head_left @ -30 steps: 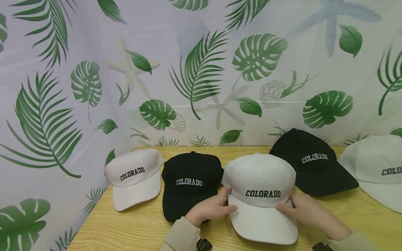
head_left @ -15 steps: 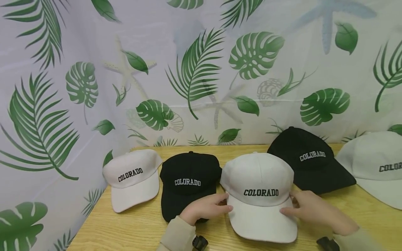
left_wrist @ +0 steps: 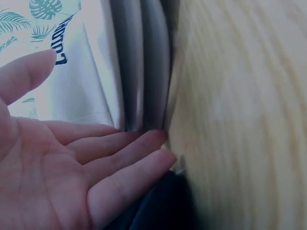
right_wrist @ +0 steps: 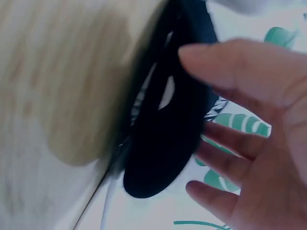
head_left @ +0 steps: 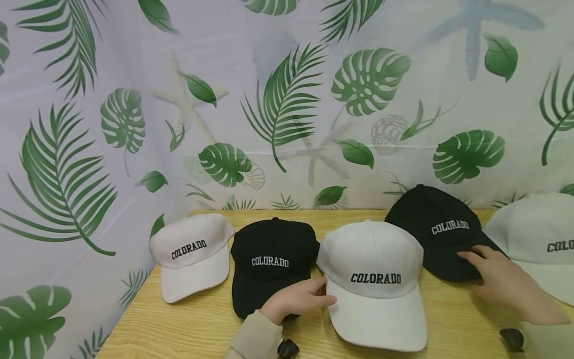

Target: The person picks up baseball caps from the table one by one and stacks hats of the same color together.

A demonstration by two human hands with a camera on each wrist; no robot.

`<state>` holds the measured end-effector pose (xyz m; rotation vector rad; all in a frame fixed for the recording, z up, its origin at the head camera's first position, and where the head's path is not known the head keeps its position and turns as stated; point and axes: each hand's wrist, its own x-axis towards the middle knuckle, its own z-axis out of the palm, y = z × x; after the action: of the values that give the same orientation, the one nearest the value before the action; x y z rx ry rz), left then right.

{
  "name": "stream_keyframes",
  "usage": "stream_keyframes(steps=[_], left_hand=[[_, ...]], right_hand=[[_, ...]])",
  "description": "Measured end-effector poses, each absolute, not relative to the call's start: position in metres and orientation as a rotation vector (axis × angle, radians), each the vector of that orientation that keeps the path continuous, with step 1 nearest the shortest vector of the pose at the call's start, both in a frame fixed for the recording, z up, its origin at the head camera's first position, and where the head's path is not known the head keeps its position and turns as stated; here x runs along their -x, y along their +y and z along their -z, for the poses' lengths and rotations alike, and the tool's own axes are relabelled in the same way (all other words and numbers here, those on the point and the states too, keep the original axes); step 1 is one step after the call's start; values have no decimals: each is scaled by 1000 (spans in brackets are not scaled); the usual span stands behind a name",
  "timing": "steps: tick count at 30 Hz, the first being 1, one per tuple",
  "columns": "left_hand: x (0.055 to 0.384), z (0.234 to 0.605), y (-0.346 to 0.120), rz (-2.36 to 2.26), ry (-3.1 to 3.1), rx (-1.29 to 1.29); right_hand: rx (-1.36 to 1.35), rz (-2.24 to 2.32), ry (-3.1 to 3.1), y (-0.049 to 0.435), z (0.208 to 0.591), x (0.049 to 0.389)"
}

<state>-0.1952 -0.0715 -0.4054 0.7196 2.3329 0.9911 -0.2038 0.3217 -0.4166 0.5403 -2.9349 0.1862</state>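
Observation:
A white baseball cap point(head_left: 374, 254) lettered COLORADO sits front and centre on the table. My left hand point(head_left: 298, 299) touches the left side of its brim with extended fingers, the thumb held apart. Layered brim edges point(left_wrist: 128, 62) show against those fingertips in the left wrist view. Farther right, a black cap point(head_left: 430, 209) with white COLORADO lettering stands tilted. Over its brim is my right hand point(head_left: 511, 284), fingers loosely extended and thumb apart. In the right wrist view the black brim point(right_wrist: 160, 158) lies between thumb and fingers, which do not close on it.
Left of the white cap stand another black cap point(head_left: 273, 244) and a pale cap point(head_left: 193, 249). One more white cap point(head_left: 538, 229), cut off by the frame, is at far right. A leaf-printed cloth point(head_left: 287, 99) hangs behind the wooden table point(head_left: 148, 329).
My right hand has let go of the white cap's right side and moved right to the black cap's brim. My left hand stays at the white cap's left side.

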Motion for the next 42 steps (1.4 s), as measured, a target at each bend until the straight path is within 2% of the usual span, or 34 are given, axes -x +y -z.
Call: stream_keyframes(steps=[8,19,27,42], left_hand=[[191,410,-64,-984,2347,-692],[190,408,-60,-1004,2372,-630],[192,408,-53,-964,2406,-655],[196,410,-37,-1075,2320,-648]], right_hand=[[-477,-21,-2967,328,421,206],[-453,43,-2678,320,386,192],[-362,-19,-2465,331,380,185],[-431,-22,-2157,295,333,157]])
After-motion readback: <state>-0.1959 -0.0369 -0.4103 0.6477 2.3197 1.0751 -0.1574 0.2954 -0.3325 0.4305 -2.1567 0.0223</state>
